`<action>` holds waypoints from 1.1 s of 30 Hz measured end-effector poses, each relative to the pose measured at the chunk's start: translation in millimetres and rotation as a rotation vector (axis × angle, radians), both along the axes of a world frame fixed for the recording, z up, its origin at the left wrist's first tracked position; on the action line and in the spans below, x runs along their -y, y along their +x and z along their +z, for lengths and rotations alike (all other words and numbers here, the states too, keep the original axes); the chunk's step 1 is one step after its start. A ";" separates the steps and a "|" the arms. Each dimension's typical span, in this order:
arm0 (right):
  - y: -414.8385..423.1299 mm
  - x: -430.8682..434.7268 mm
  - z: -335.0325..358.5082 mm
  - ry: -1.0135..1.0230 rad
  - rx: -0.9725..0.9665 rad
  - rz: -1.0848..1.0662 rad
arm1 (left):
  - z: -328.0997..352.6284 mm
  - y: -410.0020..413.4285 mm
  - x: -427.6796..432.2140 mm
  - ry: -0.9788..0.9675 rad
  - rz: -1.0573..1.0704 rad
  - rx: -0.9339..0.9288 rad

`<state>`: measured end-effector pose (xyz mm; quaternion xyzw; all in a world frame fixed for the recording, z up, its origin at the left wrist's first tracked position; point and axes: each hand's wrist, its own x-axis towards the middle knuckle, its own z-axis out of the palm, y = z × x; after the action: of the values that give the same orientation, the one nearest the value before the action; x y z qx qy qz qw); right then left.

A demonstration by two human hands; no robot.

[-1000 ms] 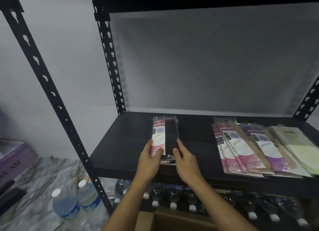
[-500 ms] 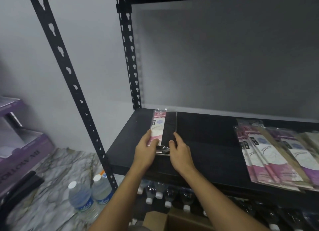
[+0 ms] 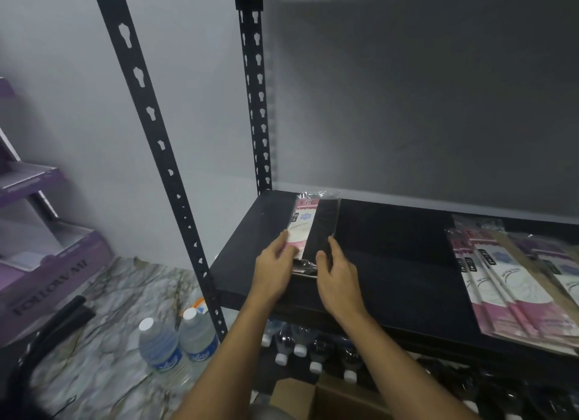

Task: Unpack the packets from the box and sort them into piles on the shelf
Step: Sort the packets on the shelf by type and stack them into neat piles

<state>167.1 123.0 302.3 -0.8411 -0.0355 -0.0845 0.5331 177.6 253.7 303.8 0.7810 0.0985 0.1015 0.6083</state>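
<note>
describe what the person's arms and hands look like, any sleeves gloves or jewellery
Both arms are bare from the bottom edge of the picture up to the hands: no sleeve shows. The left hand and right hand wear no gloves, and no ring, watch or bracelet shows on the fingers or wrists. Lighting is dim, so finer marks cannot be told.

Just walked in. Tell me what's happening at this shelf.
A person is sorting packets onto a black metal shelf. Both hands rest on a clear-wrapped pink and black packet lying flat near the shelf's left end: left hand on its left edge, right hand on its right. A fanned pile of pink and purple packets lies at the right. An open cardboard box sits below.
</note>
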 end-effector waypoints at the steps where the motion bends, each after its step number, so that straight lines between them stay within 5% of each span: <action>1: 0.1 0.2 -0.2 0.002 0.000 0.002 | 0.3 -0.6 0.4 0.006 -0.005 0.005; 10: -1.7 1.5 1.6 0.011 -0.005 -0.004 | -0.2 -2.8 1.4 0.026 -0.023 0.025; 20: -6.3 13.3 13.3 0.143 -0.039 -0.008 | 7.3 -4.2 0.9 -0.239 0.000 0.051; 24: -20.8 47.4 23.9 0.203 0.024 -0.045 | 19.5 -20.0 9.8 -0.114 0.091 0.204; 29: -45.1 116.9 38.2 0.179 0.096 -0.110 | 44.1 -46.4 34.5 0.366 0.158 0.369; 33: -63.0 182.4 52.7 0.082 0.167 -0.212 | 54.7 -61.1 92.0 0.168 -0.026 0.406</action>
<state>104.2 -59.4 355.0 -0.8077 0.0128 -0.2113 0.5503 116.6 161.7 358.4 0.7937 -0.0448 0.2569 0.5496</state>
